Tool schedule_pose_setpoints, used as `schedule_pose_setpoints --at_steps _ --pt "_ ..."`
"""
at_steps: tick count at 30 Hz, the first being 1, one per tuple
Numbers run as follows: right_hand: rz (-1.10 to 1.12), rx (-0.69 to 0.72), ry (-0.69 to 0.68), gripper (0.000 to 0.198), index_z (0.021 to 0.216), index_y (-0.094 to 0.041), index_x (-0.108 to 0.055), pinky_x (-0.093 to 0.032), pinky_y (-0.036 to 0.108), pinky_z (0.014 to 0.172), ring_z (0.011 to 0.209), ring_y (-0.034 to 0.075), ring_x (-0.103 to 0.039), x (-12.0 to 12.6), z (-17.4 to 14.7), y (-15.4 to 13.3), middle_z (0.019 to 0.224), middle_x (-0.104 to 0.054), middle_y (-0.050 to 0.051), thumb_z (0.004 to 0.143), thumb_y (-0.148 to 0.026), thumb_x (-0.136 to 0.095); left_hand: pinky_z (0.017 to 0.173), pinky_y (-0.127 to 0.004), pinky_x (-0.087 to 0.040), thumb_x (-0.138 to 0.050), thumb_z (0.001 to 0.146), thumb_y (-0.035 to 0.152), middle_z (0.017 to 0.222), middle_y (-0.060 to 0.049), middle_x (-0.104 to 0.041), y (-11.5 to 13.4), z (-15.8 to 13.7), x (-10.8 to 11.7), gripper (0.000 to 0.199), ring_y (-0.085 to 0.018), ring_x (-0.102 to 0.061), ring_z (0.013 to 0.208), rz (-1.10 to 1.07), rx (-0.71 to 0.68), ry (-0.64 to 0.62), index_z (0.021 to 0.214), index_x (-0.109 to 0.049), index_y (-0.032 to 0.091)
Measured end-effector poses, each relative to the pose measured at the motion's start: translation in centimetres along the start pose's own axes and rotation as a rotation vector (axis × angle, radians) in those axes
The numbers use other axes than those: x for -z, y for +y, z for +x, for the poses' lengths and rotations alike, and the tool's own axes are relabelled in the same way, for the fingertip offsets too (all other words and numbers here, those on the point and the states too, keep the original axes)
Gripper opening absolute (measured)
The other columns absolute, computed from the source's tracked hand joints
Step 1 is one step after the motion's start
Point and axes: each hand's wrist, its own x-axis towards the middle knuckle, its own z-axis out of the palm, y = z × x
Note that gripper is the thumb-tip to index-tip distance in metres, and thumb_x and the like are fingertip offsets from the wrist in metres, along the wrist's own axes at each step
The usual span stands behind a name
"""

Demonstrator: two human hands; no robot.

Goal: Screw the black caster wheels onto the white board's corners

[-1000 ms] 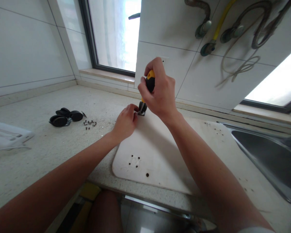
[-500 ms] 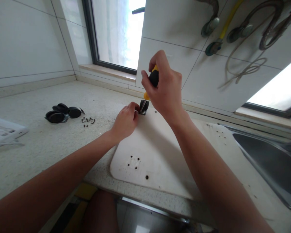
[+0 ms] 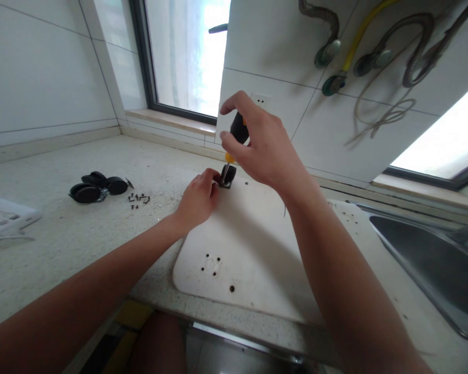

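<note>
Fingers of the right hand (image 3: 263, 146) are half curled by the screwdriver (image 3: 239, 130), thumb and pointing finger spread apart, while bent fingers of the left hand (image 3: 198, 200) are set against the small wheel (image 3: 230, 173) at the far left corner of the white board (image 3: 253, 254); how tightly either thing is held cannot be told. The wheel seems to be being screwed on or off, so a firm grip and twist are called for. Lengthwise, the screwdriver is tilted steeply, handle up and right, tip pointed down and left by the wheel.
</note>
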Motion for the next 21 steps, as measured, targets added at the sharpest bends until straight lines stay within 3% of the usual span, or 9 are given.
schedule_pose_setpoints --at_steps 2,7,11,16,21 --pt "0.012 0.036 -0.039 0.02 0.123 -0.032 -0.058 -0.047 0.035 0.078 0.087 0.022 -0.061 0.15 -0.08 -0.11 0.105 -0.071 0.005 0.105 -0.025 -0.06 0.092 -0.049 -0.058 -0.05 0.097 0.009 0.11 -0.012 -0.078 -0.02 -0.01 -0.02 0.022 -0.031 -0.074 0.1 -0.001 0.0 0.001 0.111 -0.058 0.024" --pt "-0.059 0.016 0.116 0.013 0.116 -0.03 -0.058 -0.046 0.035 0.077 0.089 0.023 -0.062 -0.29 -0.27 -0.35 0.1 -0.07 0.005 0.106 -0.036 -0.064 0.092 -0.049 -0.057 -0.05 0.097 0.008 0.108 -0.012 -0.078 -0.1 -0.02 -0.18 0.021 -0.031 -0.073 0.1 -0.002 -0.006 0.016 0.11 -0.057 0.024" --pt "-0.003 0.068 -0.038 0.022 0.126 -0.032 -0.058 -0.048 0.034 0.078 0.09 0.022 -0.062 -0.12 -0.28 -0.74 0.109 -0.073 0.005 0.105 -0.026 -0.059 0.093 -0.049 -0.057 -0.05 0.098 0.009 0.108 -0.011 -0.078 -0.16 -0.07 -0.25 0.021 -0.031 -0.073 0.101 -0.004 -0.01 0.018 0.11 -0.057 0.024" --pt "-0.104 -0.045 0.12 0.009 0.109 -0.028 -0.06 -0.046 0.036 0.075 0.084 0.022 -0.06 -0.44 -0.24 -0.93 0.095 -0.067 0.006 0.108 -0.037 -0.06 0.093 -0.048 -0.057 -0.049 0.099 0.009 0.108 -0.01 -0.078 -0.12 -0.1 -0.23 0.021 -0.03 -0.073 0.101 -0.014 -0.014 0.025 0.11 -0.058 0.024" --pt "-0.035 0.026 -0.04 0.016 0.121 -0.031 -0.06 -0.044 0.035 0.075 0.081 0.021 -0.059 0.22 -0.13 -0.48 0.092 -0.067 0.002 0.105 -0.031 -0.063 0.092 -0.049 -0.058 -0.05 0.098 0.01 0.108 -0.011 -0.079 -0.11 -0.06 -0.2 0.021 -0.031 -0.073 0.1 -0.01 0.0 0.021 0.11 -0.058 0.025"
